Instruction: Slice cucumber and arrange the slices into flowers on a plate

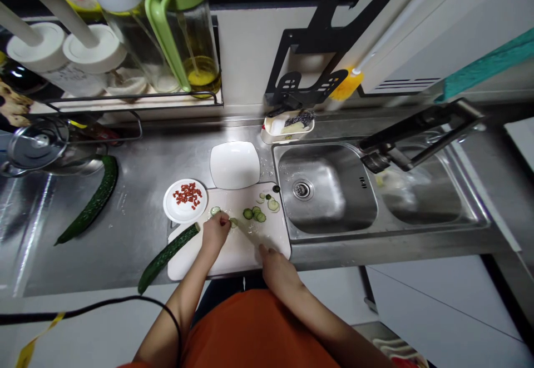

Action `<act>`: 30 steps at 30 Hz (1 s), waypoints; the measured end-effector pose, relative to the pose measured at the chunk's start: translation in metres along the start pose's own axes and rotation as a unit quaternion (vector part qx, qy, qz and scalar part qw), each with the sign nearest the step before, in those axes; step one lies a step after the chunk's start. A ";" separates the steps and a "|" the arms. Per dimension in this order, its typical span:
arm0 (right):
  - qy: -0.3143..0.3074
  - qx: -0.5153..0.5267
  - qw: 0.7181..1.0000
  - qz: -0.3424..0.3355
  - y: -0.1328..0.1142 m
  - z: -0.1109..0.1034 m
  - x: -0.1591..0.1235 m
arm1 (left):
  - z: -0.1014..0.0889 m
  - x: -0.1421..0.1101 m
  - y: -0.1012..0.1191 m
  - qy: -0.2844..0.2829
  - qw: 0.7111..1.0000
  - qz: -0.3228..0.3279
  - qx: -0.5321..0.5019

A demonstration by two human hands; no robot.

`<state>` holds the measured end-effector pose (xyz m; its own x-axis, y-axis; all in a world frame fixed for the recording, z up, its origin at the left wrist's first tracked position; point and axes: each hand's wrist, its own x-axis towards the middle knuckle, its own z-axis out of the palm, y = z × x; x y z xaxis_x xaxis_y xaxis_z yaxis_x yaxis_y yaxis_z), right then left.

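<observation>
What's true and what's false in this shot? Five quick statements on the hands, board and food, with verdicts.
1. Cucumber slices lie on the cutting board. True.
2. The red pieces lie on the cutting board. False: the red pieces are on the round plate.
3. The left hand is nearer the round plate than the right hand is. True.
4. The far-left cucumber lies on the cutting board. False: the far-left cucumber lies on the steel counter.
5. The squarish white dish sits at the cutting board's far edge. True.
</observation>
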<state>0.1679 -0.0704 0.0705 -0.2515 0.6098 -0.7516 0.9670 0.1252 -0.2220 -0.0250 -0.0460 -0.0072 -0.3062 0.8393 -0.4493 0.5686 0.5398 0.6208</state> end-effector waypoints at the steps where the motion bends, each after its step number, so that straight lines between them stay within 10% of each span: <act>1: -0.008 0.002 1.000 0.004 -0.002 -0.002 0.000 | 0.000 0.000 0.000 0.000 1.000 0.000 0.002; 18: -0.041 0.021 0.999 0.009 0.016 0.000 -0.013 | -0.005 -0.005 0.001 0.019 0.999 0.035 0.002; 30: -0.049 0.021 0.998 0.016 0.018 0.000 -0.014 | -0.029 0.003 0.008 0.112 0.970 0.012 0.216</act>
<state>0.1887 -0.0763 0.0771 -0.2249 0.5331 -0.8156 0.9726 0.0718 -0.2212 -0.0431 -0.0377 0.0151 -0.4194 0.8706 -0.2572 0.8300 0.4825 0.2798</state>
